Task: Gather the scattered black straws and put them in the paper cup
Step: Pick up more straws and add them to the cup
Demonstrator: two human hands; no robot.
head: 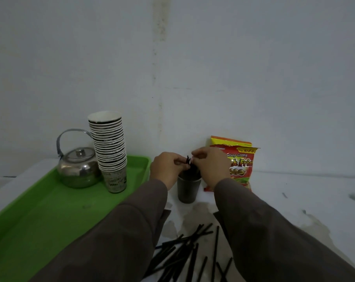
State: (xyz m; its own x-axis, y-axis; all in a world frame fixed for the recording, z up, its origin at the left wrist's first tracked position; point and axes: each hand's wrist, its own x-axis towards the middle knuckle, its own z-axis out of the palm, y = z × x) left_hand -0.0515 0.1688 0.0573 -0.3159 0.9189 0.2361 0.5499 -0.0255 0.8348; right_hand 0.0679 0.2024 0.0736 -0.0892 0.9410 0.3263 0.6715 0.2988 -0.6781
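Both arms reach forward in long grey-brown sleeves, converging toward the middle. The left hand (166, 167) and the right hand (210, 165) are raised close together, backs toward the camera, fingers curled inward and pinched at the tips, nearly touching each other. The wrists bend slightly downward.

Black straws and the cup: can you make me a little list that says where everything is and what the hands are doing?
Target cup: dark paper cup standing upright on the white table
Straws in cup: a few thin black straws sticking up from it
Left hand: pinching those straws at the top
Right hand: pinching them too
Straws left: pile of loose black straws on the table near the person
Green plastic tray: holds a shiny metal kettle and a tall stack of paper cups
Behind cup: red and yellow snack packet
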